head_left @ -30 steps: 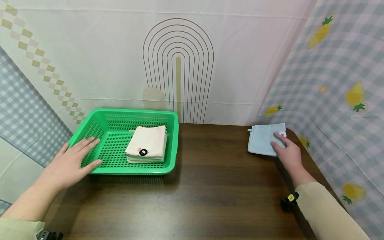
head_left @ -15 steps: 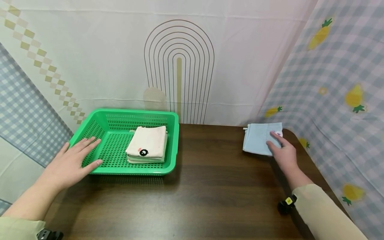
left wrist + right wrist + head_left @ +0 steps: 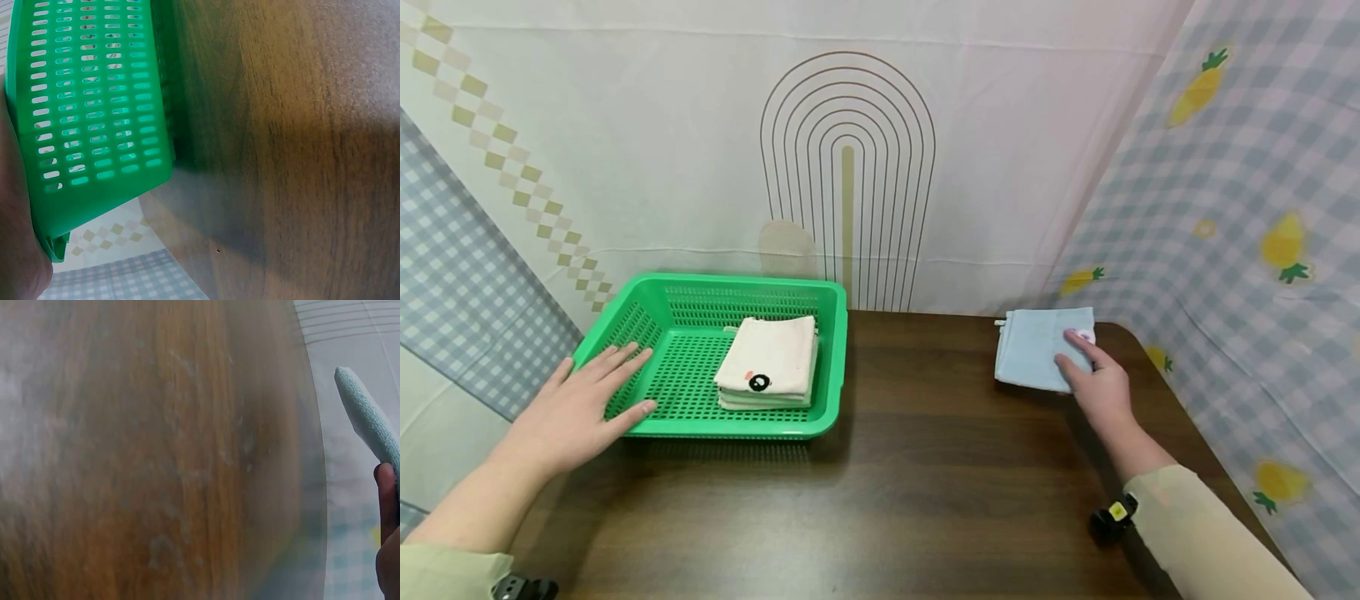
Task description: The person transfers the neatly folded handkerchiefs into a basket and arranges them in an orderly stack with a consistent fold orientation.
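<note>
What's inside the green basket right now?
The green basket holds one stack of folded cloths; the top one is cream with a small black mark. Layers below show only as edges, so their count is unclear. The left hand rests on its near-left rim.

No readable text, label, brand or number shows anywhere.
</note>
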{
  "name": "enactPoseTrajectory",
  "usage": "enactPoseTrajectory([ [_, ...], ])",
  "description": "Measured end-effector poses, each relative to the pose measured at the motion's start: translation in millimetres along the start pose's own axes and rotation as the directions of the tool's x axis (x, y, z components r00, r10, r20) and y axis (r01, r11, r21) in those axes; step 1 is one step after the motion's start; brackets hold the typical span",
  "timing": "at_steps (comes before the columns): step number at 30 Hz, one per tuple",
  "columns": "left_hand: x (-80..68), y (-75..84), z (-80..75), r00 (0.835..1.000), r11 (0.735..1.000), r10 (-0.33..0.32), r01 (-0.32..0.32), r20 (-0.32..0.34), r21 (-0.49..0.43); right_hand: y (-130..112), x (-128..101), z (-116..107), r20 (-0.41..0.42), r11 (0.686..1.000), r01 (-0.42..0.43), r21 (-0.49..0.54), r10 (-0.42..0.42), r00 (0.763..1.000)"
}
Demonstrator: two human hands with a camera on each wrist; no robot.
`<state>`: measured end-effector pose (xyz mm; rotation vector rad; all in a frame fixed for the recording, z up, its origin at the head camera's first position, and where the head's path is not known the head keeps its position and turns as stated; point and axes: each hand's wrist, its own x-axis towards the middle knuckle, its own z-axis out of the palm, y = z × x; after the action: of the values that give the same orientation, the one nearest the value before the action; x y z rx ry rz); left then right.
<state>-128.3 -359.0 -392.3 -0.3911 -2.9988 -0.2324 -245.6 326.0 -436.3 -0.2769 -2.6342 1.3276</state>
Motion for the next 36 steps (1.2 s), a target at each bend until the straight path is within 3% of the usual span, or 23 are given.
enactPoseTrajectory([
  [15, -2.6, 1.9, 1.3, 1.000, 1.000, 0.008, -0.008, -0.015, -0.004, -11.1, -12.3, 13.4, -0.010, 0.998, 0.058, 0.008, -0.058, 0.998],
  [29, -1.0, 0.9, 1.1, 1.000, 1.000, -0.007, 0.007, -0.003, -0.011, -25.2, -23.2, 30.4, 0.004, 0.983, 0.081, 0.165, -0.083, 0.997],
  [36, -1.2, 0.2, 0.5, 1.000, 1.000, -0.005, 0.004, -0.010, -0.008, -35.1, -28.5, 38.2, 0.016, 0.976, 0.098, 0.196, -0.103, 0.995],
])
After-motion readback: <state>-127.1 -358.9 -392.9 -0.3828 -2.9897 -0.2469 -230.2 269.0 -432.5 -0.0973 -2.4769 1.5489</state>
